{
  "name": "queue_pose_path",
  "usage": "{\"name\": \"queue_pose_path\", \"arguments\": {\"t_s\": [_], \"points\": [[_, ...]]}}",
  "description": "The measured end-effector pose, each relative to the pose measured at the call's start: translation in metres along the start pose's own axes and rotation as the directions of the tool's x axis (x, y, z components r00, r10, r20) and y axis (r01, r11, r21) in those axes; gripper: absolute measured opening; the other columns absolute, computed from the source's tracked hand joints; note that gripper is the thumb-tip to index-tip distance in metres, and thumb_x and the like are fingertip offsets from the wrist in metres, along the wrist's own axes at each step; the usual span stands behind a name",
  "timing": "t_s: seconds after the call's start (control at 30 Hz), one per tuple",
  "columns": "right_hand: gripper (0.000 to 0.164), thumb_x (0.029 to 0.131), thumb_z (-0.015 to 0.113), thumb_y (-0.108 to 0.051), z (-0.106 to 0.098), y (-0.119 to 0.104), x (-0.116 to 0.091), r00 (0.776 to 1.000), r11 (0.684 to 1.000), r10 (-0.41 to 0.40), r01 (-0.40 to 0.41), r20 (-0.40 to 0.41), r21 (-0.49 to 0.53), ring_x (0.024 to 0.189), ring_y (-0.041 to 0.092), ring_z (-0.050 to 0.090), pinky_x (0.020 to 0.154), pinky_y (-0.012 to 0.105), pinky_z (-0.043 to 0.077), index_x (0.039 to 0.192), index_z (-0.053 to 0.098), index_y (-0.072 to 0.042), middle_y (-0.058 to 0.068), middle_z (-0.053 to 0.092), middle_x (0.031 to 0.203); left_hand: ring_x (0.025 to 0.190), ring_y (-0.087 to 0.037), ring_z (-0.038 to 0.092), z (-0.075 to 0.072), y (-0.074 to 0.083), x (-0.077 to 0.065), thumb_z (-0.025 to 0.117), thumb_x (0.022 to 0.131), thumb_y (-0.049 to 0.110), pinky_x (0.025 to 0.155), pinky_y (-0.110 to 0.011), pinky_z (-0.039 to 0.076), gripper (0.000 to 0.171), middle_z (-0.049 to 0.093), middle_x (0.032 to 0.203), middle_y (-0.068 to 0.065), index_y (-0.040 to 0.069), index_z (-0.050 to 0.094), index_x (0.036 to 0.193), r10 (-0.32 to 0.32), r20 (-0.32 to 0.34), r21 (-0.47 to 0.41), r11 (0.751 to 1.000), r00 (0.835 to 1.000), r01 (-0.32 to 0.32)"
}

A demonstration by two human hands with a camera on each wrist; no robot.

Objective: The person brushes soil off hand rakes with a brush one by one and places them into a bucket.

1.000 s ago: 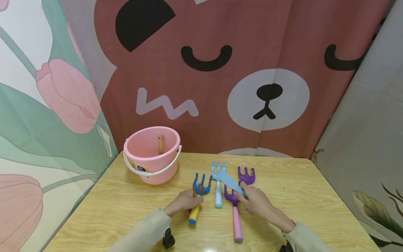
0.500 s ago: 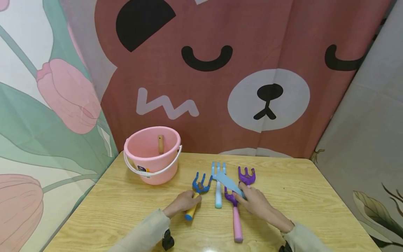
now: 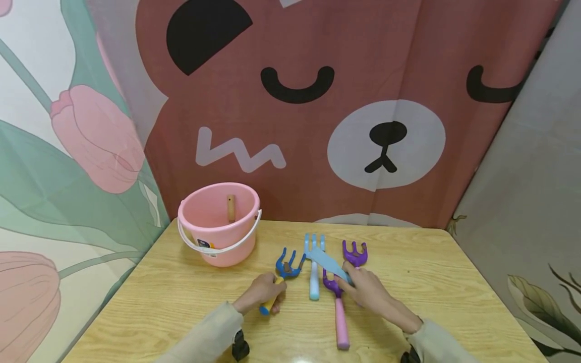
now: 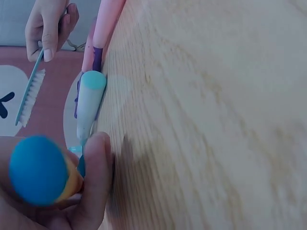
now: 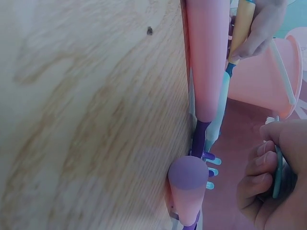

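Note:
My left hand (image 3: 263,291) grips the yellow handle of a blue three-tined hand rake (image 3: 290,268); brown smudges mark its head. The handle's blue end cap (image 4: 39,170) faces the left wrist camera. In my right hand (image 3: 369,291) is a light blue brush (image 3: 328,263), its white bristles (image 4: 32,98) showing in the left wrist view. Below the brush lies a light blue hand fork (image 3: 314,285). Near my right hand rest a purple rake with a pink handle (image 3: 341,322) and, farther back, another purple rake (image 3: 355,256), its handle mostly hidden by that hand.
A pink bucket (image 3: 233,254) with a white bail stands at the table's back left, a wooden handle (image 3: 231,208) poking up inside. The wooden table (image 3: 431,287) ends at a bear-print curtain (image 3: 299,196). A small dark speck (image 5: 149,30) lies on the wood.
My left hand has shifted slightly left with the blue rake, whose handle end has swung left and up. The right hand and brush have hardly moved.

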State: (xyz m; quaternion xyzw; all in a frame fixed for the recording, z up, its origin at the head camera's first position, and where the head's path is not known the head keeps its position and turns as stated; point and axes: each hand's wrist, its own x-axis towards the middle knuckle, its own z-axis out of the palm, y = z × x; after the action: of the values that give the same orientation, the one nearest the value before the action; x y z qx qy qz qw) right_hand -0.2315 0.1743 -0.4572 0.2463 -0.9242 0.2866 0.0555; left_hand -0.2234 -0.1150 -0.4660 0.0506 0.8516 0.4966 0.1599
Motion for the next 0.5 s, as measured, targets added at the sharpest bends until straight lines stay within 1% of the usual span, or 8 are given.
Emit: {"name": "queue_pose_path", "arguments": {"t_s": [0.07,0.17,0.23,0.33,0.4,0.5], "points": [[0.016,0.097,0.064,-0.020,0.0002,-0.0007,0.0004,1.000,1.000,0.004,-0.004,0.000,-0.003,0.040,-0.001,0.037,0.036,0.016,0.029,0.094,0.052,-0.010,-0.010,0.043,0.058,0.042,-0.013,0.058,-0.0003,-0.0013,0.0007,0.056,0.098,0.012,0.043,-0.025,0.051,0.032,0.064,0.059,-0.015,-0.008,0.062,0.074,0.005,-0.006,-0.017,1.000,1.000,-0.005],[0.016,0.097,0.065,-0.020,0.0004,-0.0018,0.0007,1.000,1.000,0.011,-0.011,0.003,-0.004,0.039,-0.001,0.038,0.036,0.016,0.029,0.094,0.053,-0.010,-0.010,0.043,0.058,0.043,-0.011,0.058,-0.0002,-0.0027,0.0014,0.057,0.098,0.012,0.045,-0.027,0.054,0.027,0.064,0.063,-0.013,-0.007,0.059,0.079,-0.007,-0.018,-0.054,0.999,1.000,0.006],[0.016,0.097,0.065,-0.020,0.0006,-0.0024,0.0008,1.000,1.000,0.014,-0.014,0.002,-0.004,0.039,0.000,0.038,0.036,0.016,0.030,0.094,0.054,-0.010,-0.009,0.042,0.058,0.043,-0.010,0.057,0.0002,-0.0035,0.0018,0.057,0.098,0.012,0.044,-0.026,0.053,0.023,0.064,0.064,-0.013,-0.005,0.055,0.083,-0.013,-0.018,-0.083,0.996,1.000,0.012],[0.016,0.096,0.066,-0.021,0.0012,-0.0025,0.0006,1.000,1.000,0.020,-0.020,0.004,-0.011,0.041,0.000,0.038,0.037,0.016,0.030,0.093,0.053,-0.011,-0.009,0.042,0.059,0.042,-0.009,0.053,0.0009,-0.0039,0.0021,0.056,0.098,0.011,0.042,-0.022,0.049,0.019,0.063,0.062,-0.011,-0.003,0.052,0.087,-0.018,-0.015,-0.109,0.994,1.000,0.016],[0.016,0.096,0.066,-0.021,0.0015,-0.0022,0.0002,1.000,1.000,0.025,-0.025,0.005,-0.014,0.041,0.000,0.037,0.037,0.016,0.030,0.092,0.053,-0.011,-0.009,0.042,0.059,0.042,-0.008,0.051,0.0013,-0.0038,0.0024,0.055,0.098,0.011,0.040,-0.020,0.046,0.020,0.061,0.059,-0.008,-0.004,0.053,0.085,-0.014,-0.016,-0.099,0.995,1.000,0.012],[0.017,0.096,0.066,-0.021,0.0015,-0.0020,-0.0001,1.000,0.999,0.029,-0.029,0.005,-0.018,0.042,0.001,0.037,0.037,0.016,0.030,0.091,0.053,-0.012,-0.008,0.042,0.060,0.043,-0.008,0.049,0.0013,-0.0037,0.0025,0.055,0.098,0.011,0.041,-0.019,0.043,0.019,0.058,0.059,-0.006,-0.001,0.053,0.084,-0.001,-0.030,-0.070,0.998,1.000,-0.001]]}}
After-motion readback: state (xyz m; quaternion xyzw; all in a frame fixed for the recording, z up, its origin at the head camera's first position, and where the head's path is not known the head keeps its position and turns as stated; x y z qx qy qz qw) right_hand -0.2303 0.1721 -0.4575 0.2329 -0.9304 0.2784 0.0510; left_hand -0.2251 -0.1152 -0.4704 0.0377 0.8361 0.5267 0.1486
